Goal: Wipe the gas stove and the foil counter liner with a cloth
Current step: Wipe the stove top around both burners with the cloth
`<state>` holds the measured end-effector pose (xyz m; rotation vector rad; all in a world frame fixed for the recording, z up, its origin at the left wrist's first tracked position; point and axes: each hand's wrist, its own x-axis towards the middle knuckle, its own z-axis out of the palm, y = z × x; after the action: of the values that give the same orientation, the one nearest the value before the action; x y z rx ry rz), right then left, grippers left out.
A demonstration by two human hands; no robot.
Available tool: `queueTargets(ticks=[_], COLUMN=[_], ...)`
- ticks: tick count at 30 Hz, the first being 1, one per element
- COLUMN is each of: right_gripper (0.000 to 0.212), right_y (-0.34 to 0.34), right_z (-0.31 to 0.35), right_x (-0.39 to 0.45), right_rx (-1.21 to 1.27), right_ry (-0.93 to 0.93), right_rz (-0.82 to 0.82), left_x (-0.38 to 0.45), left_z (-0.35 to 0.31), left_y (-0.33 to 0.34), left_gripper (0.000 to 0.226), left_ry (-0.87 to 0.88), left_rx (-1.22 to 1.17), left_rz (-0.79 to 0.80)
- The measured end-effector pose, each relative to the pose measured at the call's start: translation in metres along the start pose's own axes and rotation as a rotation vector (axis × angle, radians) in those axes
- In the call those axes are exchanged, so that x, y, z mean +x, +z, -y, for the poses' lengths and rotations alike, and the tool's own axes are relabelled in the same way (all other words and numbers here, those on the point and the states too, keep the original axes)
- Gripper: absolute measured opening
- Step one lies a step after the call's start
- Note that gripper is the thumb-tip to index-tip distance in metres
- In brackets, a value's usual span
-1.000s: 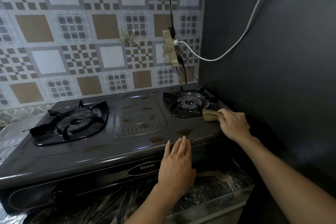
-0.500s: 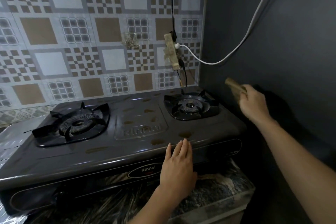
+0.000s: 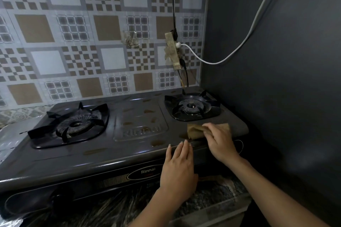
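Head view, the only one: one dark gas stove (image 3: 114, 155) fills the middle, carrying two burners, the left burner (image 3: 73, 125) at nine o'clock of its top and the right burner (image 3: 191, 107) at two o'clock. Between them and along the front edge lie about nine brownish stains (image 3: 158, 143), though some are too faint to count surely.

One tan cloth (image 3: 194, 131) lies folded on the stove top at six o'clock of the right burner, just beside its pan. The right hand (image 3: 219, 139) rests on the cloth with fingers curled, pinching its fabric. The left hand (image 3: 178, 169) lies flat against the stove's front edge at seven o'clock of the cloth, fingers straight and pressed together.

One power strip (image 3: 172, 50) hangs on the tiled wall at twelve o'clock, with one white cable (image 3: 245, 42) plugged in. Foil liner (image 3: 11, 134) shows at nine o'clock, beside the stove.
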<state>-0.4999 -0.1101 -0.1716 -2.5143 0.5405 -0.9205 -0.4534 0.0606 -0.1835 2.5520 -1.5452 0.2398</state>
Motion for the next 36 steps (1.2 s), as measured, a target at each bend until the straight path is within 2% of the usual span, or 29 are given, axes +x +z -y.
queueTargets(ticks=[1,3,4,6,10,12,14,16,17,22,26,29,32,34,36], right_gripper=[0.020,0.017,0.016,0.018,0.026,0.033,0.035,0.035,0.037,0.039,0.042,0.032,0.030,0.032,0.034], right_y=[-0.004,-0.016,-0.025,-0.047,-0.088,-0.093,-0.075,-0.043,-0.030,-0.005,0.004,0.002,-0.021,-0.041,-0.056], right_z=[0.003,-0.005,-0.010,-0.018,-0.016,-0.016,-0.023,-0.033,-0.037,-0.022,-0.008,-0.003,0.004,0.007,0.012], right_x=[-0.003,0.004,0.011,0.027,0.047,0.054,0.055,0.043,0.035,0.001,-0.030,-0.039,-0.030,-0.014,0.003], right_rx=[0.067,0.255,0.369,0.476,0.131,0.002,-0.181,-0.303,-0.327,-0.161,-0.029,0.096,0.174,0.157,0.093], right_ry=[0.025,0.189,0.284,0.406,0.346,0.353,0.384,0.343,0.303,0.096,0.046,0.085,0.260,0.363,0.383], right_rz=[0.039,0.141,0.140,0.021,-0.219,-0.223,-0.070,0.151,0.209,0.124,0.062,0.060,0.099,0.043,-0.078], left_x=[0.000,0.001,0.001,0.000,0.000,0.000,0.000,0.000,0.000,0.002,0.002,0.002,0.001,-0.001,-0.002], left_z=[0.001,0.002,0.002,0.002,0.002,0.001,0.001,0.001,0.000,0.000,-0.001,0.001,0.005,0.008,0.011], left_y=[0.000,0.000,0.000,0.000,0.000,0.000,0.000,0.000,0.000,0.002,0.002,0.001,-0.002,-0.005,-0.009], left_gripper=[0.082,0.081,0.081,0.081,0.081,0.081,0.081,0.081,0.081,0.082,0.082,0.084,0.088,0.088,0.086], left_ry=[0.002,0.009,0.012,0.011,0.002,0.004,0.003,0.002,0.001,-0.005,-0.013,-0.007,0.007,-0.001,-0.024], left_rx=[-0.002,-0.002,-0.002,-0.003,-0.013,-0.013,-0.010,-0.008,-0.008,-0.001,0.002,-0.006,-0.038,-0.031,-0.011], left_rz=[0.001,-0.004,-0.004,0.003,-0.008,-0.013,-0.019,-0.012,-0.004,0.001,0.009,0.008,0.002,-0.004,-0.003])
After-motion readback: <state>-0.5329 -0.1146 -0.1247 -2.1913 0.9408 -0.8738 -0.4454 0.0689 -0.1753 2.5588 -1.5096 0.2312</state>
